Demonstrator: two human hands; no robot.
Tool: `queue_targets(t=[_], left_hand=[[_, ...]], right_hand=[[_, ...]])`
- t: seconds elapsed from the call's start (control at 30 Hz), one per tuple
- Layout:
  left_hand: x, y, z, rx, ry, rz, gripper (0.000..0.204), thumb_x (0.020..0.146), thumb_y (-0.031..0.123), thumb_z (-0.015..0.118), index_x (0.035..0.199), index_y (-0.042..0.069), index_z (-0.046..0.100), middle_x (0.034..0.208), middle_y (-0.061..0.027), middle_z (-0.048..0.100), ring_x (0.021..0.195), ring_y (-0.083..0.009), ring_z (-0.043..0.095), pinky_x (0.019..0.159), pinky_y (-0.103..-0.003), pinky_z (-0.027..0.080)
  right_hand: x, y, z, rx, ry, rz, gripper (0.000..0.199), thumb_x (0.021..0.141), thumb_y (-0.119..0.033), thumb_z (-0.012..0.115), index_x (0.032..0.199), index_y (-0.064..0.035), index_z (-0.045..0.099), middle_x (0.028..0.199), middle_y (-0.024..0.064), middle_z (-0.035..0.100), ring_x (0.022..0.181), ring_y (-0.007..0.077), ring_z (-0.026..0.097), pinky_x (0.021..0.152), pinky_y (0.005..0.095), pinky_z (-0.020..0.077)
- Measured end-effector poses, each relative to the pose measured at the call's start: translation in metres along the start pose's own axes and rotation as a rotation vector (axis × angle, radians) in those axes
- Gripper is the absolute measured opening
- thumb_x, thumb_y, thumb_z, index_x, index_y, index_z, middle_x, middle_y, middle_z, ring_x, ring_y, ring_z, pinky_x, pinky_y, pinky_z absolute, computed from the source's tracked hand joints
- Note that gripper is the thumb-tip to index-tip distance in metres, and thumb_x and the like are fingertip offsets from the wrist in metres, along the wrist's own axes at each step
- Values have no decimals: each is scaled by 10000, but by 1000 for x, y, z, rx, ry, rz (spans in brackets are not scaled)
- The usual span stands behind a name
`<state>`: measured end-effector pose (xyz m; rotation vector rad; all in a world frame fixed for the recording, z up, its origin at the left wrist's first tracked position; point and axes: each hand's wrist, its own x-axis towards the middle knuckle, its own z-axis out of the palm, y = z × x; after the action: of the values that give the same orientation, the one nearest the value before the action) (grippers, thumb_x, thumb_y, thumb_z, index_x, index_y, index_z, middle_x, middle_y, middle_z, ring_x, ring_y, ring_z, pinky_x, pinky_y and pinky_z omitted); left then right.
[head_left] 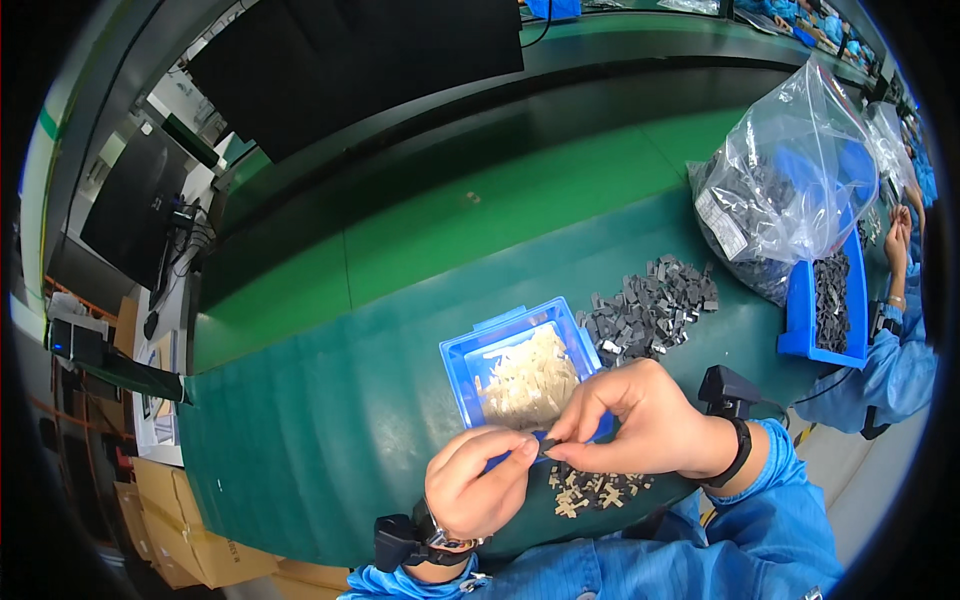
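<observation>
Over the near rim of a blue bin (455, 365), my two hands meet at the fingertips. Thumb and fingers of my right hand (645, 425) pinch a small dark grey piece (546, 447). My left hand (480, 485) is closed too, its fingertips pressed to the same piece from the left. Cream-coloured small parts (530, 375) fill much of the bin. Behind my right hand lies a heap of dark grey flat pieces (660, 305). A smaller pile of mixed dark and cream pieces (595, 490) lies on the green table, below my right hand.
A clear plastic bag (745, 195) of dark pieces stands at the right, beside a second blue bin (800, 340). Past it are a co-worker's hand (897, 235) and blue sleeve (885, 375). A black panel (350, 70) stands at the back; cardboard boxes (200, 530) lie at lower left.
</observation>
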<state>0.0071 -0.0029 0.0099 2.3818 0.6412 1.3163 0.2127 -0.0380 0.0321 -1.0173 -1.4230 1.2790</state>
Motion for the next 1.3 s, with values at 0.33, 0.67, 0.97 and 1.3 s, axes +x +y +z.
queue_targets(t=[0.33,0.67,0.97,1.3], left_hand=[[3,4,-5,-44,-17,-44,223,653,-100,723,859,-17,703,879,-126,691,750,-274,693,654,-342,571],[-4,-1,-1,-46,51,-120,194,692,-89,733,873,-30,694,853,-141,699,725,-287,694,644,-343,567],[-2,1,4,-10,49,-93,215,685,-91,737,888,-33,698,818,-136,679,691,-287,680,610,-338,553],[5,0,-1,40,-35,82,148,652,-50,730,767,-6,648,731,-125,654,637,-278,635,561,-344,507]], right_hand=[[5,12,-4,263,-117,-132,170,816,11,763,956,-5,668,899,102,711,811,153,684,718,277,546],[7,12,7,-665,-52,-675,322,752,-76,726,1059,6,674,909,84,623,781,258,631,654,360,515],[0,15,20,-837,135,-748,322,715,-99,736,996,33,652,876,90,596,742,252,599,622,357,485],[-11,6,12,-736,44,-651,274,754,-110,745,975,9,635,892,111,619,807,297,609,748,381,496]])
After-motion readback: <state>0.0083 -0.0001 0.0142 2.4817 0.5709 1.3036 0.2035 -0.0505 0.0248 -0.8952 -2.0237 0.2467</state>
